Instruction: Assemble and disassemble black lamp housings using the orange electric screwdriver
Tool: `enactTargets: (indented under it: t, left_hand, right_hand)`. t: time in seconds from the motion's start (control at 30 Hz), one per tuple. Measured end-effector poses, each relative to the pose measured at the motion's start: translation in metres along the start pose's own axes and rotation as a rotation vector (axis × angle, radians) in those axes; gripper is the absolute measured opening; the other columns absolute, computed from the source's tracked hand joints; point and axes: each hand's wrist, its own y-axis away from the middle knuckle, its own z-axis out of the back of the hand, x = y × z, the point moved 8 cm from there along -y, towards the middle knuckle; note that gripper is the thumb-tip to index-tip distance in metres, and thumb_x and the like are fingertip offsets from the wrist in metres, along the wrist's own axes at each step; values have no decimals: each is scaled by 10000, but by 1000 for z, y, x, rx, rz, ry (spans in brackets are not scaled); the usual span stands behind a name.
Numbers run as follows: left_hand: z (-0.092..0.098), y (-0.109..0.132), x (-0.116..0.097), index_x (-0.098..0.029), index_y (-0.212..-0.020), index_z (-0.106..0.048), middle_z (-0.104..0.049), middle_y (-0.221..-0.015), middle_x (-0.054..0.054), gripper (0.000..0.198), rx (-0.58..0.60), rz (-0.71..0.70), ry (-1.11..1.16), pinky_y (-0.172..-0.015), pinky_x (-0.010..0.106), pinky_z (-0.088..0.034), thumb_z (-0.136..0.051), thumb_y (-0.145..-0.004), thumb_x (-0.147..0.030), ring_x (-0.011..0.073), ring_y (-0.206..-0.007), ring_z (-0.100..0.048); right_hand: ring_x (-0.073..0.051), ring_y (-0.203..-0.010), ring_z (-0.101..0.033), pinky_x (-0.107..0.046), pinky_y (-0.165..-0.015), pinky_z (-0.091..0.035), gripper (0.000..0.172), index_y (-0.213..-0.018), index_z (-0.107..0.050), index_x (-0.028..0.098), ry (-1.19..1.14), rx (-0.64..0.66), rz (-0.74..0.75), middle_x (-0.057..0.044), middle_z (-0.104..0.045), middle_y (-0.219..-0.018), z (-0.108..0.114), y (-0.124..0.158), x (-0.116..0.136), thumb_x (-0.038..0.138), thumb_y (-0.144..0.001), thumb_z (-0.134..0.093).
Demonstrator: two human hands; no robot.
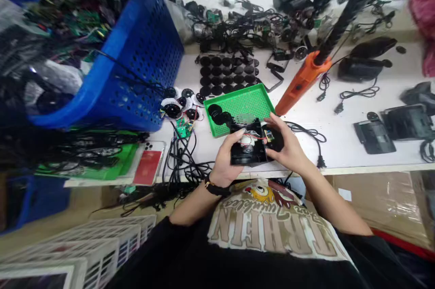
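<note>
Gripping a black casing [249,158] is the left hand [227,158], while the right hand [288,146] clasps a wired black piece [277,140].

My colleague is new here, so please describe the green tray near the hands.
Find the big blue basket at left. On the white table right of it, the tray lies beyond the left hand. Unlike the black discs behind it, it is bright green and perforated.

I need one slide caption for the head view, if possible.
Left hand and right hand hold an open black casing with red wires, near a green perforated tray.
</note>
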Motion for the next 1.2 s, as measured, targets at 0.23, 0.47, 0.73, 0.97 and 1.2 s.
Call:
enactTargets:
  t: [0.23,0.47,0.73,0.97,1.2]
  left_hand:
    - [-1,3,-11,-162,-935,-741,-817,-933,90,301,19,-47,11,-985,500,-611,-752,-808,-435,348,-1104,-766]
    - [14,-3,-16,-185,-944,-736,-804,-882,21,252,-72,-206,33,-1010,402,-585,-799,-801,-383,236,-1005,-780]
    - [9,-8,-9,-201,-962,-734,-812,-1022,62,281,-69,-247,0,-1032,448,-563,-800,-792,-415,301,-1171,-738]
    - [18,-10,-7,-203,-917,-725,-782,-895,6,252,-114,-288,38,-985,365,-563,-822,-768,-381,203,-969,-751]
    - [15,-10,-19,-208,-880,-718,-798,-893,28,258,-106,-284,36,-1001,424,-585,-830,-770,-414,277,-1063,-771]
  right_hand:
    - [-242,-1151,-741,-518,-1160,-517,267,-1264,-689,294,19,-118,65,-52,-794,-1209,21,-2,13,315,-1004,-630]
    - [-198,-938,-770,-347,-836,-609,236,-1206,-718,282,-15,-259,-8,-34,-813,-1071,37,14,27,287,-972,-693]
    - [-204,-919,-683,-383,-849,-545,298,-1249,-721,306,-25,-89,164,-22,-787,-1042,22,0,59,204,-972,-683]
    - [-209,-1009,-661,-413,-916,-525,289,-1266,-710,317,-51,-58,136,-30,-757,-1078,4,-4,60,216,-1005,-638]
    - [-203,-1030,-658,-397,-914,-534,273,-1269,-710,373,-264,-66,-11,-24,-725,-1117,12,-5,38,313,-1012,-638]
